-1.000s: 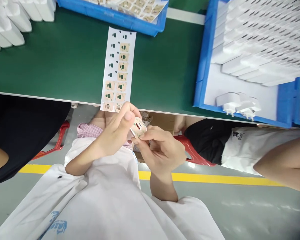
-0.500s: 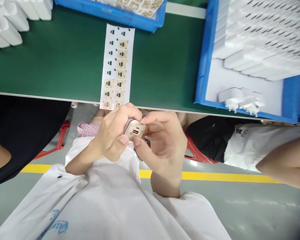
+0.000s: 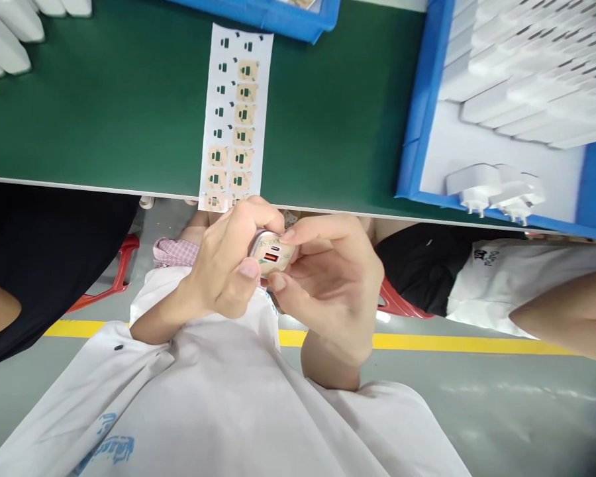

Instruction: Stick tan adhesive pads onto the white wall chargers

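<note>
Just off the table's front edge, a small white charger is held in front of me, its end face with two ports turned up. A thin beige sticker lies on that face around the ports. My left hand is closed around the charger's body from the left. From the right, my right hand has its thumb and forefinger at the edge of the same face, pinching it. Beyond my fingers, a white sticker sheet overhangs the table edge, with beige stickers on part of it and bare cut-outs elsewhere.
A blue tray at the right holds rows of white chargers and a few loose ones with pins. Another blue tray is at the back. White housings stand at the far left. People sit on both sides.
The view has shifted slightly, so the table and trays sit higher in the picture. The charger's port face is turned a little more toward me; both hands keep their hold.
</note>
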A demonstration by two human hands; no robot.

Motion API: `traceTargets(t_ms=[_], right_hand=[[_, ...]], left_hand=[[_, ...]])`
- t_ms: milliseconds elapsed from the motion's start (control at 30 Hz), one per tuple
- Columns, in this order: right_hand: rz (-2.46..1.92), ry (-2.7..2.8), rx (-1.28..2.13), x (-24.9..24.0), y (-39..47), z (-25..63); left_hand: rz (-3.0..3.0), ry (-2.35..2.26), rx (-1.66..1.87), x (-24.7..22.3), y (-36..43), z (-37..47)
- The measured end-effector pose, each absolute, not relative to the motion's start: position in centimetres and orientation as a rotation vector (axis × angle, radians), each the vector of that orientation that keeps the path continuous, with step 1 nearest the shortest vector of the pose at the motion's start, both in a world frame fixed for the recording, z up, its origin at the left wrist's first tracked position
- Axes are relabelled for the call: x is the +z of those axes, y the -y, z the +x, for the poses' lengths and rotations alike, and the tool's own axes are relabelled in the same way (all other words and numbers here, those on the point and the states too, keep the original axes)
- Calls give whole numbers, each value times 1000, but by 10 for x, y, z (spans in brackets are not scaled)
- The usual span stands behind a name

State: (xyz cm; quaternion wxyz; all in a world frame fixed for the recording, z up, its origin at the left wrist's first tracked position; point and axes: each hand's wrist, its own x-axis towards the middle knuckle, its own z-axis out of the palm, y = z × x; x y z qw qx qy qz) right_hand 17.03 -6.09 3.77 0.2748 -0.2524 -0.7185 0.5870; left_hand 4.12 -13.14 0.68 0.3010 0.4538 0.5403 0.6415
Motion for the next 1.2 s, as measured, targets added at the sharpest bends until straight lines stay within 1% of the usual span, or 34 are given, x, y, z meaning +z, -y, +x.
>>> traceTargets(t_ms=[100, 267, 433, 567, 933, 1033, 1200], right_hand=[[-666, 1884, 1633, 36, 59, 170], [-581, 1758, 1728, 32, 56, 169], [-557, 1726, 1792, 30, 52, 171], [-608, 1715, 1782, 32, 53, 173], [-573, 1743, 1852, 36, 47, 169], [-589, 1717, 1835, 35, 49, 171], [-644, 1743, 1848, 34, 50, 172]], left_hand=[[1217, -1466, 1683, 2, 128, 40], [1366, -1366, 1856, -8, 121, 40], [1306, -1284, 1779, -7, 121, 41], [1301, -1206, 1787, -2, 121, 41], [1406, -1381, 1736, -1, 122, 36], [1492, -1433, 1795, -2, 120, 37], [1501, -1365, 1862, -2, 116, 37]])
